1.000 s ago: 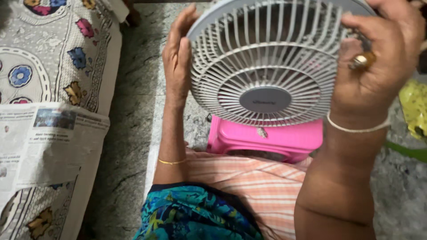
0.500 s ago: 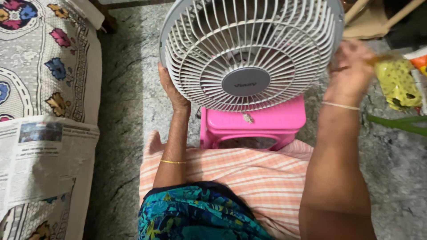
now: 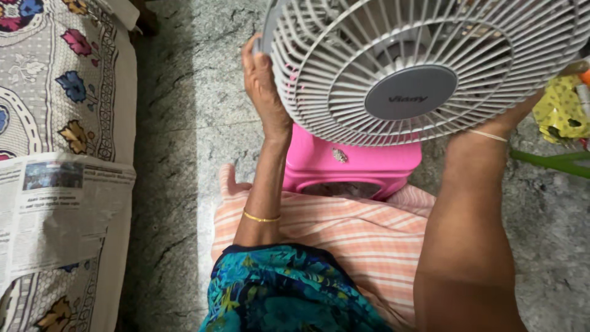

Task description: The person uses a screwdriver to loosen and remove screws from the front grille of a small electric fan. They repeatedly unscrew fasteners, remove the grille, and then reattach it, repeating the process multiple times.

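Note:
A round white fan (image 3: 418,67) with a wire grille and a grey centre cap fills the top right, tilted toward me. My left hand (image 3: 263,83) grips its left rim, fingers curled over the edge. My right hand is hidden behind the fan's lower right side; only the wrist (image 3: 491,132) with a thin white band shows, so its grip is unseen. Under the fan stands a pink plastic stool (image 3: 350,166). An orange-striped cloth (image 3: 344,227) lies across my lap below the stool.
A bed with a floral cover (image 3: 67,80) runs along the left, with an open newspaper (image 3: 55,209) on it. The floor (image 3: 184,123) is grey speckled stone. A yellow bag (image 3: 562,110) and a green stick (image 3: 553,161) lie at the right edge.
The fan has swung to the right and tilted more toward me. My right hand, free beside the rim half a second ago, has gone behind the fan. My left hand stayed on the left rim.

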